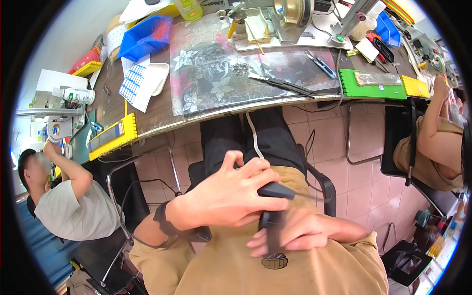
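Observation:
In front of my chest, my left hand is closed on a small black device. A dark strap hangs below the device and crosses my right hand. My right hand is under the device, its fingers stretched toward the left and partly smeared by motion. The strap seems to loop over those fingers, though blur hides how it sits. A black band circles my left wrist. Both hands are over my tan shirt, away from the workbench.
The workbench carries a patterned mat, black tweezers, a blue-handled tool, a blue bin and a green board. Co-workers sit at left and right. A white cable hangs at the bench edge.

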`<state>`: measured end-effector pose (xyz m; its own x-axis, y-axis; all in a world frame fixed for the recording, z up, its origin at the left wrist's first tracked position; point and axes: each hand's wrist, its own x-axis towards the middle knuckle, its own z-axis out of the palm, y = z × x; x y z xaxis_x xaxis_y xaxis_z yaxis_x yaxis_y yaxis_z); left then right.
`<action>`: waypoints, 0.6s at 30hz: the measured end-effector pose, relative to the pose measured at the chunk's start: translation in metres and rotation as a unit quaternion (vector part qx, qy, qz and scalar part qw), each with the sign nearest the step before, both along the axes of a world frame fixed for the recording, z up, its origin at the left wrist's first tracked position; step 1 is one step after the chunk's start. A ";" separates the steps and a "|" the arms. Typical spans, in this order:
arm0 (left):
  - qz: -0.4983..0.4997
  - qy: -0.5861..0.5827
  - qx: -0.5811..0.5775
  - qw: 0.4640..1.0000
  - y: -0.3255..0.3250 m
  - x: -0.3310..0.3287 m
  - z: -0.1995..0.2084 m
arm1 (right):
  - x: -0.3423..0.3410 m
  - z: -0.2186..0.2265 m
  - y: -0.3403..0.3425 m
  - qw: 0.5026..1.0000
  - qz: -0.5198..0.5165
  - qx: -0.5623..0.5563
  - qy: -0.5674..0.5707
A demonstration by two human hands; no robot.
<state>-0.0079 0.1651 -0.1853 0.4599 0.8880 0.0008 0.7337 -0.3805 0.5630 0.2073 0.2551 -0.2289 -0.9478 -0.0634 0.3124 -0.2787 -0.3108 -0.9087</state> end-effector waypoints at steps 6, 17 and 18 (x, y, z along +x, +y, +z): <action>-0.035 -0.076 -0.103 0.991 -0.004 -0.018 0.000 | -0.018 -0.016 -0.015 0.995 0.063 -0.061 0.043; 0.434 -0.125 0.085 0.888 -0.041 0.012 -0.030 | -0.054 -0.037 0.014 0.988 -0.086 0.113 -0.058; 0.451 -0.107 0.088 0.882 -0.041 0.015 -0.034 | -0.057 -0.038 0.014 0.988 -0.087 0.113 -0.059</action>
<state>0.0069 0.1246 -0.2196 -0.4602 0.8700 0.1770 0.6670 0.2072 0.7157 0.1499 0.2693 -0.2665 -0.9794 0.0473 0.1961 -0.1985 -0.0524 -0.9787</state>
